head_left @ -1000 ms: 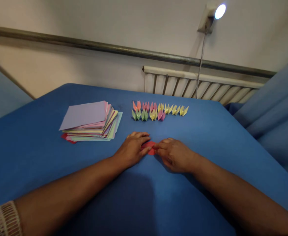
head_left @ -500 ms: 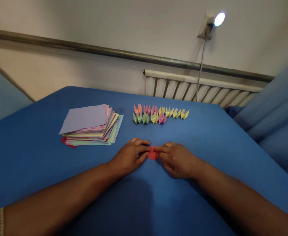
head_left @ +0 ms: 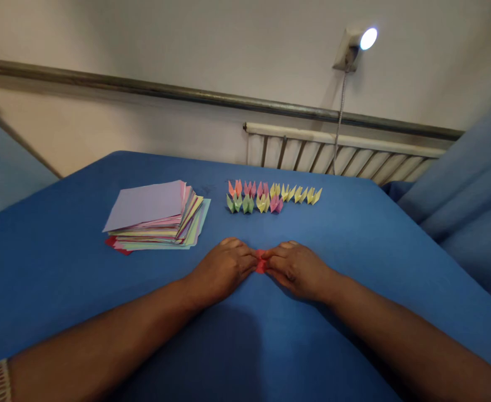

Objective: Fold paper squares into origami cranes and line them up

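A small piece of red folded paper (head_left: 260, 262) lies on the blue table surface (head_left: 312, 346), between my two hands. My left hand (head_left: 225, 267) has its fingers closed together on the paper's left edge. From the other side, my right hand (head_left: 296, 269) pinches the right part of it. Fingertips cover much of the red paper, so its exact fold cannot be made out.
Beyond my hands, two rows of folded paper cranes (head_left: 263, 202) in orange, pink, green and yellow stand on the table. A thick stack of coloured paper (head_left: 145, 205) sits at the left. Behind are a radiator (head_left: 304, 146), a pipe (head_left: 165, 92) and a plugged-in light (head_left: 368, 38).
My left hand's fingers have drawn together and moved slightly right, covering more of the red paper. My right hand stays nearly in place. The view has tilted slightly.
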A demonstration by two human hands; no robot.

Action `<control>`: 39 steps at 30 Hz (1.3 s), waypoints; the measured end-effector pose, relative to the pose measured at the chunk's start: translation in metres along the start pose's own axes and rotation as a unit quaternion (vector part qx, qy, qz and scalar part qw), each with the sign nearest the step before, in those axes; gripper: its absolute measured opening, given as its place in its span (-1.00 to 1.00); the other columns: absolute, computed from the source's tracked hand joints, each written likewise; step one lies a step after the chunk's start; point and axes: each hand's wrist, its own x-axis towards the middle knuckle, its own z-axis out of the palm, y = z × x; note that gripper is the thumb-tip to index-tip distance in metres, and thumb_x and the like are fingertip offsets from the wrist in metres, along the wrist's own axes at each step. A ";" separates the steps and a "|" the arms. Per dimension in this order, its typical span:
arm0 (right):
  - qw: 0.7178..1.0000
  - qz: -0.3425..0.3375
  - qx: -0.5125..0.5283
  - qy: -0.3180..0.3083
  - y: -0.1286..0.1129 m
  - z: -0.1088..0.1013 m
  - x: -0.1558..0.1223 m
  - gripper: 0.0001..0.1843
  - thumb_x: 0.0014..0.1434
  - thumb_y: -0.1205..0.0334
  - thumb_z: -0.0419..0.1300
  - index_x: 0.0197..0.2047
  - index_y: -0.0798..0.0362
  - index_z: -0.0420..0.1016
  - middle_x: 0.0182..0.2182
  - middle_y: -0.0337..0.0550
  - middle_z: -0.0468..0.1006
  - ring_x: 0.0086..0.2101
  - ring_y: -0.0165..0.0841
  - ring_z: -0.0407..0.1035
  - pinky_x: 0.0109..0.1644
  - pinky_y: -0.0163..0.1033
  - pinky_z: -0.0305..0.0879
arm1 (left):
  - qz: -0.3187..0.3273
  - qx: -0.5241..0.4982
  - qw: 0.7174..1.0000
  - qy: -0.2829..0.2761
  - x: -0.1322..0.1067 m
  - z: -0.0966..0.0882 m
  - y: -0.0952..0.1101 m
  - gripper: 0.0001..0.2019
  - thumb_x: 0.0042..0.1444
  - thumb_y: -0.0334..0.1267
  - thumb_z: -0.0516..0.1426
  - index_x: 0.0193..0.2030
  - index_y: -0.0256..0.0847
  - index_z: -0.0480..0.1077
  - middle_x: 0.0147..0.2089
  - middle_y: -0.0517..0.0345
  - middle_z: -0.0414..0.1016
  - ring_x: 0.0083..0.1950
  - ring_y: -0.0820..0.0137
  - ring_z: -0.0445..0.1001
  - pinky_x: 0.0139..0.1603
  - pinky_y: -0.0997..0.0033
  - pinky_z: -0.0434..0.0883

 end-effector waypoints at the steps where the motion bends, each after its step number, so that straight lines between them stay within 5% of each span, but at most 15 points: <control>1: 1.000 0.004 0.001 -0.003 0.000 0.000 0.001 -0.72 0.34 0.21 -0.01 -0.06 0.06 0.49 -0.13 -0.08 0.57 -0.17 -0.29 0.39 -0.10 -0.14 0.23 | 0.007 0.015 1.000 -0.007 0.000 -0.001 0.001 -0.76 0.31 -0.23 -0.01 -0.12 -0.15 0.48 -0.17 0.10 0.54 -0.12 0.32 0.41 -0.03 0.25 0.26; 12: 0.999 0.023 -0.031 -0.025 0.004 0.004 0.005 -0.75 0.35 0.23 -0.01 -0.08 0.07 0.48 -0.24 -0.08 0.56 -0.20 -0.30 0.37 -0.11 -0.17 0.18 | 0.009 0.122 0.991 -0.059 0.004 -0.003 0.016 -0.81 0.27 -0.34 -0.01 -0.20 -0.24 0.44 -0.26 0.05 0.50 -0.25 0.28 0.38 -0.19 0.24 0.24; 18: 0.998 0.031 -0.054 -0.025 0.004 0.007 0.005 -0.76 0.34 0.24 0.00 -0.10 0.11 0.45 -0.25 -0.08 0.55 -0.23 -0.30 0.37 -0.13 -0.17 0.18 | -0.030 0.047 0.997 -0.050 0.005 -0.004 0.012 -0.81 0.26 -0.24 0.01 -0.19 -0.24 0.42 -0.21 0.04 0.46 -0.17 0.29 0.37 -0.11 0.28 0.29; 31: 0.987 0.108 0.092 0.080 0.011 0.020 0.007 -0.85 0.31 0.27 0.03 -0.24 0.07 0.40 -0.33 -0.14 0.49 -0.28 -0.36 0.34 -0.14 -0.23 0.24 | -0.125 -0.068 0.990 0.017 0.010 0.007 0.001 -0.84 0.22 -0.32 -0.01 -0.29 -0.22 0.38 -0.31 0.11 0.40 -0.26 0.36 0.36 -0.23 0.37 0.31; 39: 0.984 0.137 0.082 0.082 0.010 0.020 0.010 -0.89 0.28 0.30 0.06 -0.19 0.07 0.41 -0.28 -0.13 0.47 -0.25 -0.35 0.32 -0.15 -0.24 0.23 | -0.138 -0.096 0.985 0.038 0.010 0.009 0.000 -0.87 0.17 -0.37 0.02 -0.21 -0.19 0.38 -0.25 0.14 0.42 -0.20 0.36 0.38 -0.17 0.36 0.33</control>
